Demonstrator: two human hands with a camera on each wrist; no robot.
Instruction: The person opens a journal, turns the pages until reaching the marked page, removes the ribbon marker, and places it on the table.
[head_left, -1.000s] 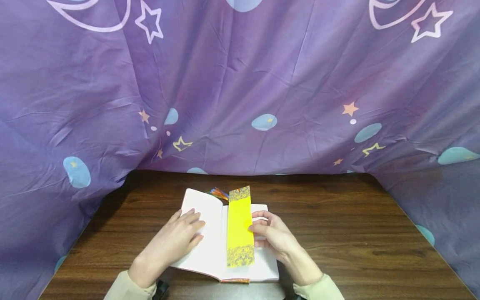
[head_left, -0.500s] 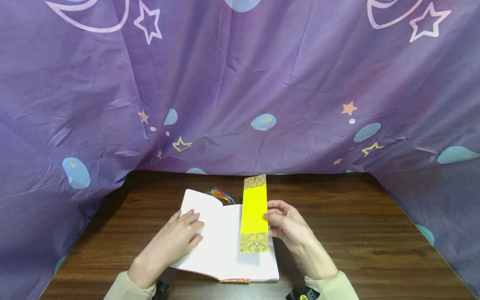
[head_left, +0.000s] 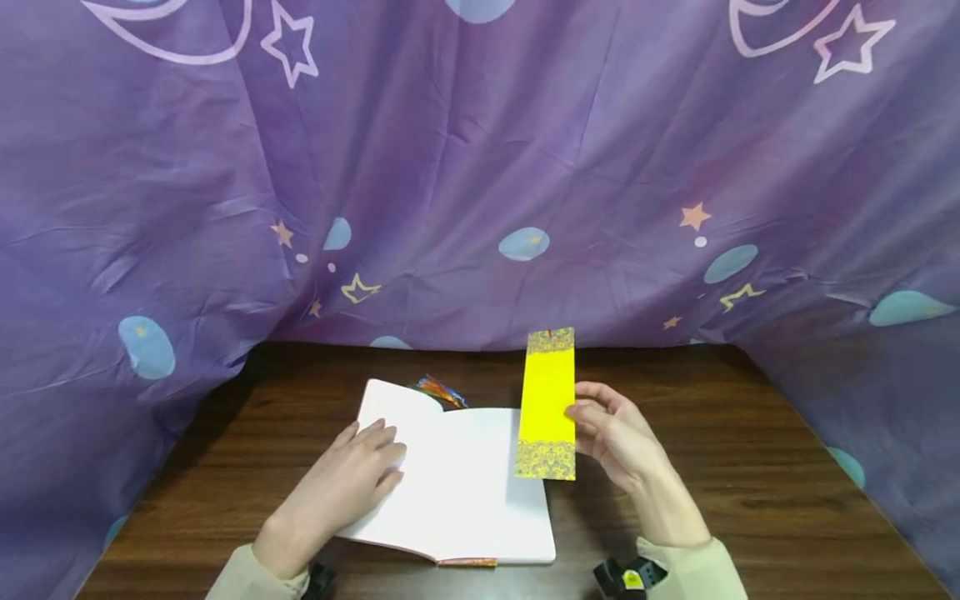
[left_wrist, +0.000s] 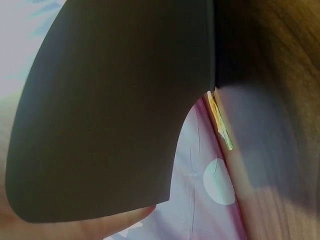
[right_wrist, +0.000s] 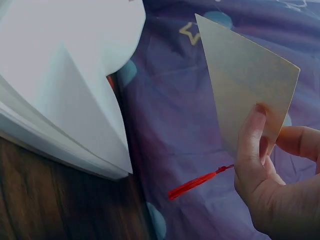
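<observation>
A notebook (head_left: pixel 487 492) lies spread on the brown table in the head view, its white pages bare. My left hand (head_left: pixel 348 467) rests on the left page, fingers extended. In the left wrist view a dark leaf of the notebook (left_wrist: pixel 110 110) covers most of that hand. My right hand (head_left: pixel 618 429) pinches the right edge of a yellow bookmark (head_left: pixel 547 404) with patterned ends, held up over the notebook's far right corner. From the right wrist view, the bookmark's other face (right_wrist: pixel 250 75) looks pale, and a red tassel (right_wrist: pixel 195 185) hangs by it.
A multicoloured tuft of strands (head_left: pixel 441 390) lies on the table just behind the notebook. Purple curtain (head_left: pixel 480 167) printed with stars and moons closes off the back and sides of the wooden table (head_left: pixel 750 467).
My right hand has carried the bookmark up and to the right, from over the notebook's middle to its far right corner. The left hand has stayed on the left page.
</observation>
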